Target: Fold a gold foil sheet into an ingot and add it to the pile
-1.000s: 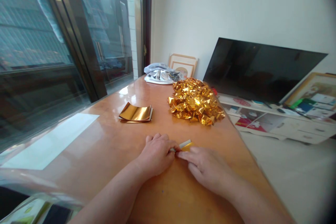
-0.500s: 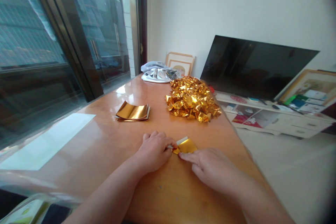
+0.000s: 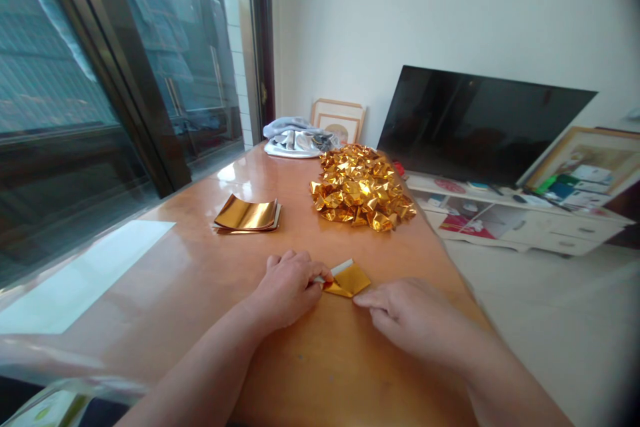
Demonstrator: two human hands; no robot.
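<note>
A small folded piece of gold foil paper (image 3: 349, 278) lies on the wooden table (image 3: 320, 360) in front of me. My left hand (image 3: 290, 287) is curled, pinching the paper's left corner against the table. My right hand (image 3: 410, 317) lies flat on the table just right of the paper, its fingertips beside the paper's lower edge, fingers stretched out together. Farther back sits a heap of folded gold foil pieces (image 3: 361, 187) and, to its left, a stack of flat gold foil sheets (image 3: 247, 215).
A grey cloth bundle (image 3: 296, 136) and a picture frame (image 3: 338, 121) stand at the table's far end. A big window is on the left, a dark TV screen (image 3: 475, 123) on a low white cabinet (image 3: 525, 227) on the right. The table's right edge runs close to my right hand.
My right hand has slid back to the right, uncovering the gold paper that it earlier pressed on. My left hand stays at the paper's left corner.
</note>
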